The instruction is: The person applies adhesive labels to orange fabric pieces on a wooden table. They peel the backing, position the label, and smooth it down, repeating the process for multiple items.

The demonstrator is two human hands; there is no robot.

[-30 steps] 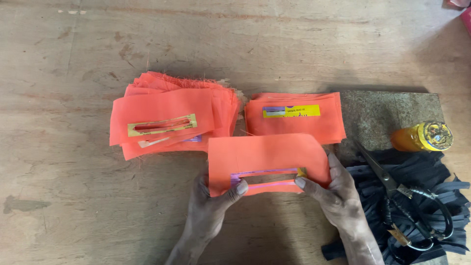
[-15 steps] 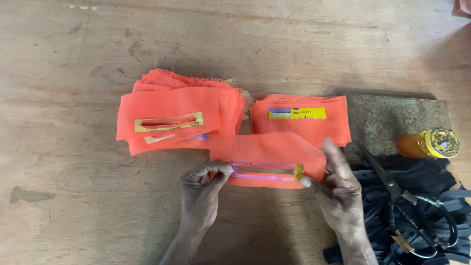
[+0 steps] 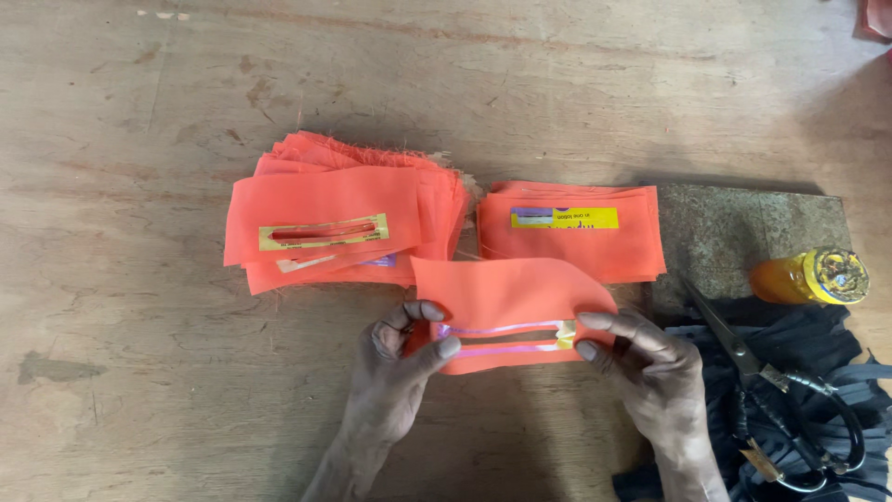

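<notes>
**Orange piece held at both ends, slit running left to right**

The orange piece (image 3: 516, 297) lay near the table's (image 3: 139, 400) front edge, its taped slit (image 3: 506, 336) running side to side between the hands. The left hand (image 3: 395, 372) pinched its left end, thumb on top; the right hand (image 3: 650, 367) pressed fingertips on the right end. Both were equally near. Behind lay two orange stacks (image 3: 344, 218); scissors (image 3: 771, 390) lay right.

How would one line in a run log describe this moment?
left hand: holds orange fabric piece | right hand: holds same piece | slit: faces up | scissors: on black cloth
</notes>
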